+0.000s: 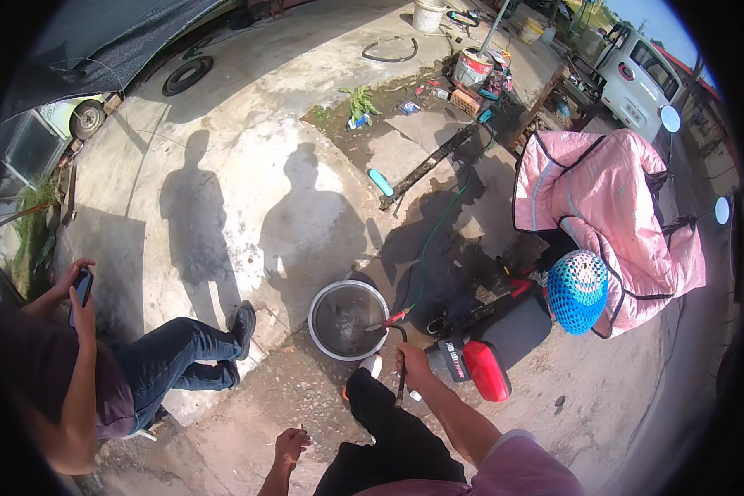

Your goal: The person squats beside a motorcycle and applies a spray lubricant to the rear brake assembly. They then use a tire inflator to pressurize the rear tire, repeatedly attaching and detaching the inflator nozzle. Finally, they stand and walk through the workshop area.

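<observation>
My right hand is closed round a thin black curved tube, whose upper end bends over the near right rim of a round metal basin. The basin stands on the ground and seems to hold dark, murky liquid. A red-ended tool touches its right side, with a green cord running up and away from it. Lower down, my left hand is closed, its fingers pinched at a small thing too tiny to name.
To the right stands a motorbike with a red tail light, a blue knitted cover and a pink quilted cover. At left, a seated person holds a phone. Further off lie a tyre, a turquoise-handled tool and buckets.
</observation>
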`<control>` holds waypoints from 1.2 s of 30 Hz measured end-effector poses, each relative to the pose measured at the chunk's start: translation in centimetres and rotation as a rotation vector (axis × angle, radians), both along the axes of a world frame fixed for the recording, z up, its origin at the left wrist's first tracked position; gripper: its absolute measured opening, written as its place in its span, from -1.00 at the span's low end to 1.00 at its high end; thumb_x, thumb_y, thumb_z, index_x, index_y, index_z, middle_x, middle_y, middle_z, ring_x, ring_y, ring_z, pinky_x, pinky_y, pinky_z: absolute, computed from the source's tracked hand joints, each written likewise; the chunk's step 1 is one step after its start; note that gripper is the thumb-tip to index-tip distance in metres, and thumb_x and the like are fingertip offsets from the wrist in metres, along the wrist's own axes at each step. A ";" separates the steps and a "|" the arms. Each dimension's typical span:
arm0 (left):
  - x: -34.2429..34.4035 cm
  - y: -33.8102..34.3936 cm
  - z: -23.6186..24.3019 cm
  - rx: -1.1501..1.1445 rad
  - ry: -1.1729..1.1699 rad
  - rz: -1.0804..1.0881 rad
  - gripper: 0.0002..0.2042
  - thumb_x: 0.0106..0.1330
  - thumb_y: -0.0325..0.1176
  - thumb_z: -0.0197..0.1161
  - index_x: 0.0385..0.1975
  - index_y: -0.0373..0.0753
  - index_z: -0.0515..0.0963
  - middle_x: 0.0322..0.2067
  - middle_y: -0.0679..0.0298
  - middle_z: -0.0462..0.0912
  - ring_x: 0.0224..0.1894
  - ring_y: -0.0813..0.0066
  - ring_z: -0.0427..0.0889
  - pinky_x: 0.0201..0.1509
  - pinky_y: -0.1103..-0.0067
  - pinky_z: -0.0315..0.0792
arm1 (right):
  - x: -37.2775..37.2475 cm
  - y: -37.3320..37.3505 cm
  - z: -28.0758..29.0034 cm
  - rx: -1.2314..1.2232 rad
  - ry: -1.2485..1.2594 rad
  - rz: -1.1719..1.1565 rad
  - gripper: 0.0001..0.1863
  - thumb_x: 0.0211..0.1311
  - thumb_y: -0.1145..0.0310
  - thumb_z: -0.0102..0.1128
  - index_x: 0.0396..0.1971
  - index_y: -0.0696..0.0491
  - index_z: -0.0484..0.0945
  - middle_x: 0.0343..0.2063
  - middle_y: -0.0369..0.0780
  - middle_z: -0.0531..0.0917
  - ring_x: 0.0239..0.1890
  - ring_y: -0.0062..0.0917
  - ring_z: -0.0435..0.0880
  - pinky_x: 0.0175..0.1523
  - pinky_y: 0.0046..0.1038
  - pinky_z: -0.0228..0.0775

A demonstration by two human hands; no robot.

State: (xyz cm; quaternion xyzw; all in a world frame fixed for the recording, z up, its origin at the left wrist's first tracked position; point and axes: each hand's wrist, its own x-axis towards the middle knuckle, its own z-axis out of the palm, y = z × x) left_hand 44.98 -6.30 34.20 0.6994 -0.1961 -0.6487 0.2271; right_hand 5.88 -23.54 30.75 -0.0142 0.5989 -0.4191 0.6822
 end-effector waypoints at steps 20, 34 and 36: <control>15.0 -40.0 1.4 0.253 -0.090 -0.344 -0.76 0.30 -0.12 -0.07 -0.40 -0.17 0.38 -0.48 0.23 0.41 -0.37 0.18 0.50 -0.42 0.33 0.39 | -14.0 -20.1 16.1 -0.096 0.394 -0.033 -0.73 0.38 0.21 0.21 -0.51 0.02 0.52 -0.64 -0.40 0.43 -0.62 -0.68 0.35 -0.48 -0.56 0.16; 4.8 -80.8 -2.2 0.167 0.306 -0.281 -0.74 0.42 -0.07 -0.06 -0.39 -0.08 0.38 -0.49 0.33 0.34 -0.50 0.46 0.35 -0.55 0.61 0.25 | -20.2 -45.9 25.5 0.035 0.216 -0.522 -0.70 0.33 0.29 0.14 -0.62 -0.08 0.37 -0.70 -0.42 0.32 -0.70 -0.64 0.27 -0.58 -0.53 0.10; 3.5 -85.4 0.3 0.148 0.564 -0.030 -0.85 0.33 -0.27 0.26 -0.28 -0.20 0.54 -0.39 0.20 0.66 -0.41 0.30 0.70 -0.38 0.40 0.57 | -22.5 -50.1 27.1 -0.043 0.191 -0.505 -0.71 0.33 0.29 0.13 -0.61 -0.10 0.35 -0.71 -0.43 0.28 -0.72 -0.65 0.24 -0.60 -0.54 0.06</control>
